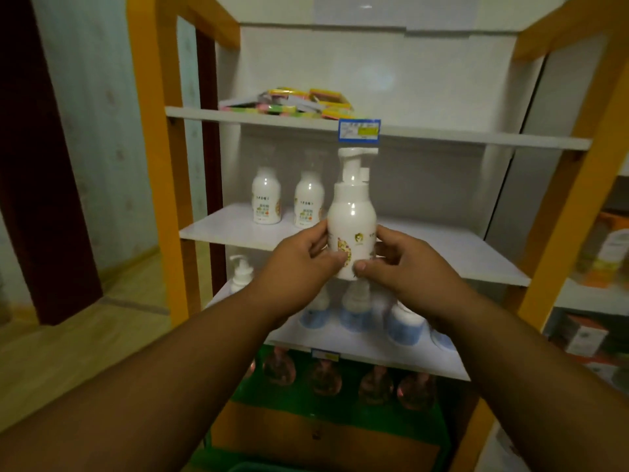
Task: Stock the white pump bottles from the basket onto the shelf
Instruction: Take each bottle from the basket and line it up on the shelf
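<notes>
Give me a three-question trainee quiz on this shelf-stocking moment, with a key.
1. True or false: the held pump bottle already stands on the middle shelf.
2. How many shelved bottles show on that shelf, left of the held one?
3. Of the left hand and right hand, which grips the held bottle? A left only; B right only; C both.
Key: 1 false, it is held in front of the shelf; 2 two; 3 C.

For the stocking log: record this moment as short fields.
held: white pump bottle, upright, in front of the middle shelf
left hand: grips its lower left side
right hand: grips its lower right side
shelved: first bottle and second bottle, upright, shelf's left end
shelf above: coloured packets
</notes>
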The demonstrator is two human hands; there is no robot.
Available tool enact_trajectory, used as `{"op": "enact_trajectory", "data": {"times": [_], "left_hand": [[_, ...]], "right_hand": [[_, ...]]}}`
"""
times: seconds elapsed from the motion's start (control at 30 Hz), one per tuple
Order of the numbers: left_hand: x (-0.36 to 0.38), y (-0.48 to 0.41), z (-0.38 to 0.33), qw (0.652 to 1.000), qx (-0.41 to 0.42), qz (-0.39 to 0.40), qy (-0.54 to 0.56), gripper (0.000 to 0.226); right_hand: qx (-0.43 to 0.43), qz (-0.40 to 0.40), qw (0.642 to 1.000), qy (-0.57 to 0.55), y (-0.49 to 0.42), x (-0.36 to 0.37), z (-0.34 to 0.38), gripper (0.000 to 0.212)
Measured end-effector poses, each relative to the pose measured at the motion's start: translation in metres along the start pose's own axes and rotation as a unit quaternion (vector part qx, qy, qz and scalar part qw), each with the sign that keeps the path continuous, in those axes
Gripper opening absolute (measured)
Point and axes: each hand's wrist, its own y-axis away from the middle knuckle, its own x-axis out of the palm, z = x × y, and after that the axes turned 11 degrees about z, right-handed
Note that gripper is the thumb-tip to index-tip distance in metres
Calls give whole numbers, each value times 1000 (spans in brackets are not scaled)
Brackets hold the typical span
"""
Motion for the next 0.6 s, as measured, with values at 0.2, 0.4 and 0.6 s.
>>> {"op": "enact_trajectory", "data": {"times": [0.2,0.4,0.6], "left_hand": [[6,-49,7,998,-20,18,-59,51],[12,-91,32,997,-30,10,-73,54],[10,-127,45,982,-32,7,-188,57]], "right_hand": [[30,21,999,-19,-27,-25,-11,52],[42,9,998,-52,-49,-37,-37,47],[53,-8,997,-53,-72,-49,-59,46]]}}
